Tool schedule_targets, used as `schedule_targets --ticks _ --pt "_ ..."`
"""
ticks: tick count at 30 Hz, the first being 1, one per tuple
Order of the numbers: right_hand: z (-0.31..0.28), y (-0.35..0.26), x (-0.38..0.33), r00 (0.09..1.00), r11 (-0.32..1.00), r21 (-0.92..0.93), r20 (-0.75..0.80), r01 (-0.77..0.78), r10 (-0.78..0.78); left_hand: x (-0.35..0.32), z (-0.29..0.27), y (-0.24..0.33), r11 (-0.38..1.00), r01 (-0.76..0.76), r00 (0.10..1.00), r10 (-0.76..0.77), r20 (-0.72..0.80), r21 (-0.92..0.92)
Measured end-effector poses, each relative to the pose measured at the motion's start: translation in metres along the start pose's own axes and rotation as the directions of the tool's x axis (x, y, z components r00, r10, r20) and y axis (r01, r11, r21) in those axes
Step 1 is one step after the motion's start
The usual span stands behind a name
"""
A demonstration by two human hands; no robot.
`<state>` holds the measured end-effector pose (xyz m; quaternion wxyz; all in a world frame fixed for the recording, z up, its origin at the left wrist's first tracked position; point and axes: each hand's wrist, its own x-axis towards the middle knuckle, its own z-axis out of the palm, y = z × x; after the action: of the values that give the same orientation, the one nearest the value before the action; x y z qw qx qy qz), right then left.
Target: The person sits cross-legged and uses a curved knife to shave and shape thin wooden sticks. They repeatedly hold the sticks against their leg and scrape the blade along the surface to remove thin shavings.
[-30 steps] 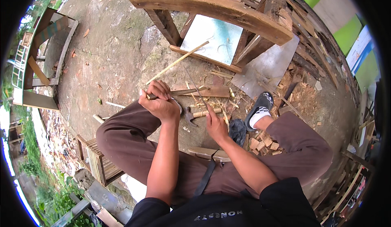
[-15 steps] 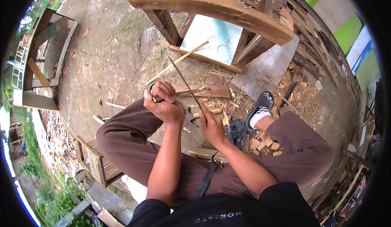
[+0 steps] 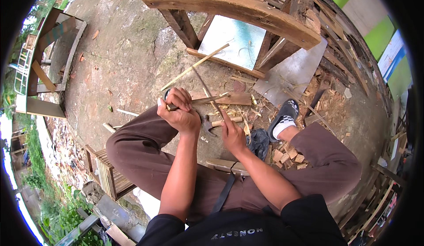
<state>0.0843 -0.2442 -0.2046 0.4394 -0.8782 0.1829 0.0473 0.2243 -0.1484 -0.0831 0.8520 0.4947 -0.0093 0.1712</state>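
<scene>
In my left hand [image 3: 180, 112], fingers closed, is one end of a slim wooden stick [image 3: 204, 100] that points to the right. My right hand [image 3: 232, 135] grips the lower end of a long, narrow dark knife [image 3: 204, 82]. Its blade slants up and left and crosses the stick near the stick's right end. A thin pale line shows along the blade; whether it is a shaving or the blade's edge I cannot tell. Below the crossing, a hammer [image 3: 207, 125] with a wooden handle lies on the ground, among pale wood shavings. Behind the stick rests a flat board [image 3: 240, 98].
A heavy wooden frame [image 3: 234, 5] stands ahead, with a white panel [image 3: 232, 40] at its base. A pale bamboo strip [image 3: 194, 67] leans against it. Small wood blocks [image 3: 287, 155] and a black plastic bag [image 3: 259, 142] lie by my shod foot [image 3: 285, 118]. A slatted wooden piece [image 3: 108, 171] is at left.
The knife has drawn back along the stick, its tip now lower and farther right. My left hand still holds the stick in nearly the same place. The whole view has shifted slightly.
</scene>
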Motion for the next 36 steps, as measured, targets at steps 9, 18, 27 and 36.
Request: schedule_targets --ticks 9,18,27,36 --pt "-0.004 -0.019 0.0 0.943 0.942 0.122 -0.163 0.312 -0.291 0.002 0.002 -0.002 1.0 -0.006 1.0 0.005 0.017 0.024" --pt "0.001 0.015 0.0 1.0 1.0 0.019 -0.01 -0.01 0.01 0.004 0.005 -0.004 0.999 0.015 0.999 -0.016 0.04 0.035" --pt "-0.005 0.027 0.005 0.973 0.974 -0.149 0.132 -0.171 0.191 0.01 0.006 -0.002 0.999 0.023 0.998 -0.026 0.063 0.046" --pt "0.013 0.031 -0.008 0.984 0.992 -0.053 0.131 -0.117 0.123 0.011 0.006 -0.003 1.0 0.017 0.999 -0.017 0.033 -0.001"
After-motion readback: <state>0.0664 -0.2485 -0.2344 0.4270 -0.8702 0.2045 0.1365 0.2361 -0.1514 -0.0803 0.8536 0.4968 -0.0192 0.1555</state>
